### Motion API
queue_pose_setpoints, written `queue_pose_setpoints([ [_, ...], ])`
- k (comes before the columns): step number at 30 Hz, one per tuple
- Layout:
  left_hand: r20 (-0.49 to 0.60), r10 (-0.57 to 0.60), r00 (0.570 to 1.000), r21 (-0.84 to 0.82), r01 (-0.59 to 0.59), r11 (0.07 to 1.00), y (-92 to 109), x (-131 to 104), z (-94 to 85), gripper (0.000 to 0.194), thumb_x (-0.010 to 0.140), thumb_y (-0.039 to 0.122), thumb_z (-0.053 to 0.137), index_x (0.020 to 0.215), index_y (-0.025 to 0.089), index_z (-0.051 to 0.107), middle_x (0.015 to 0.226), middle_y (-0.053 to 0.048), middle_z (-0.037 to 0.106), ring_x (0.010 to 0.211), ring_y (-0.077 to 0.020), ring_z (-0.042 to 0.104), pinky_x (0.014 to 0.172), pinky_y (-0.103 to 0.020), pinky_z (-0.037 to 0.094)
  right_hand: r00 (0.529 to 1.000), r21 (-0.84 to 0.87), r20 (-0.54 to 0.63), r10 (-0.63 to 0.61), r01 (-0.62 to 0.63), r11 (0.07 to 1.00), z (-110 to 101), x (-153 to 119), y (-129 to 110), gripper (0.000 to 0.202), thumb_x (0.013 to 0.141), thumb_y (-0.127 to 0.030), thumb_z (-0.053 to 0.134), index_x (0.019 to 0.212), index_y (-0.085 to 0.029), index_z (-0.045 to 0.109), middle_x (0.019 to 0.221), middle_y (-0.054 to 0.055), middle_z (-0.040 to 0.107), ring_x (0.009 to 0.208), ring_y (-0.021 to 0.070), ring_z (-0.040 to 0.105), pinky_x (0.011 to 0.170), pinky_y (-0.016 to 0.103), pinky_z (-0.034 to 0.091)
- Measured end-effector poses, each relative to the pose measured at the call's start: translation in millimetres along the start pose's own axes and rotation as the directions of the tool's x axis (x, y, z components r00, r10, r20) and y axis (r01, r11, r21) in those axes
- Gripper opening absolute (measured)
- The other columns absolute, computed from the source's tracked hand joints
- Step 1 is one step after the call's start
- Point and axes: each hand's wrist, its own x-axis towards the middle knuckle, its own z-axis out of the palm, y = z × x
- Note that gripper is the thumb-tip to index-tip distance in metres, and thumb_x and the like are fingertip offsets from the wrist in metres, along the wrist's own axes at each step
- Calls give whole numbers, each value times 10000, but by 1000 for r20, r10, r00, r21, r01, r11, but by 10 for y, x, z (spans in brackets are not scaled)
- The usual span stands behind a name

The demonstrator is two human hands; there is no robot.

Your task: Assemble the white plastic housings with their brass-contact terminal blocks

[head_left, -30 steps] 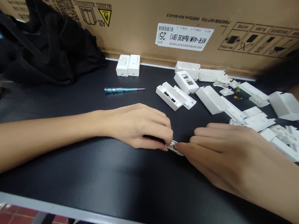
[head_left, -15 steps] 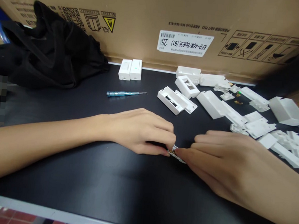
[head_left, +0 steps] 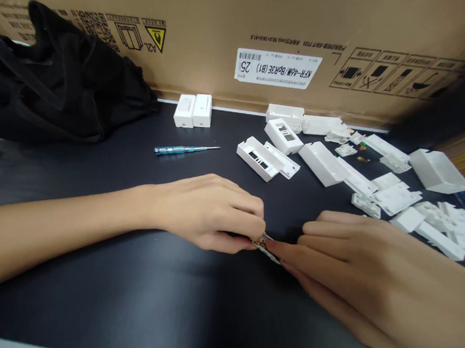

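Observation:
A small white plastic part point(head_left: 270, 254) with brass-coloured metal on it is held between both hands, above the black table. My left hand point(head_left: 217, 214) pinches its left end between thumb and fingers. From the right, my right hand point(head_left: 342, 260) grips the other end, its index finger on top and thumb below. The fingers cover much of the part. Beyond the hands lie an open white housing point(head_left: 253, 158) and a blue screwdriver point(head_left: 186, 150), whose tip points right.
A large cardboard box point(head_left: 212, 27) stands along the back. Black cloth point(head_left: 62, 85) lies at the back left. Two white switch boxes point(head_left: 185, 111) stand side by side near the carton. Several white casings and plates point(head_left: 395, 197) are scattered at the right.
The view has shifted slightly, so the background objects appear further left. Both hands still hold the small part, which now shows more of its brass-coloured metal between the fingers.

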Motion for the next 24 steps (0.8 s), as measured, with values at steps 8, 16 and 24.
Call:
queue_pose_setpoints([
  [8,21,-3,1000,11,2,1000,5,-5,-7,155,1017,275,513,1031,214,655,1038,-62,729,893,-151,700,761,-251,508,1000,75,-2,2,-1,997,-52,-7,9,220,990,-147,480,814,-188,605,689,5,576,605,161,455,607,352,255],
  [16,22,5,1000,-9,-5,1000,22,4,-13,177,1026,269,504,1102,195,646,1075,-71,731,925,-155,694,784,-263,501,997,25,71,29,-31,999,-36,15,-5,244,1008,-177,469,832,-187,637,647,-3,555,603,162,462,596,348,253],
  [24,58,-11,998,12,10,1000,28,13,-22,201,1018,278,513,1132,229,671,1083,-60,715,844,-146,664,753,-274,484,997,-6,70,25,-25,1000,-30,3,-2,226,1001,-166,479,886,-182,672,635,-7,574,586,154,428,632,346,275],
])
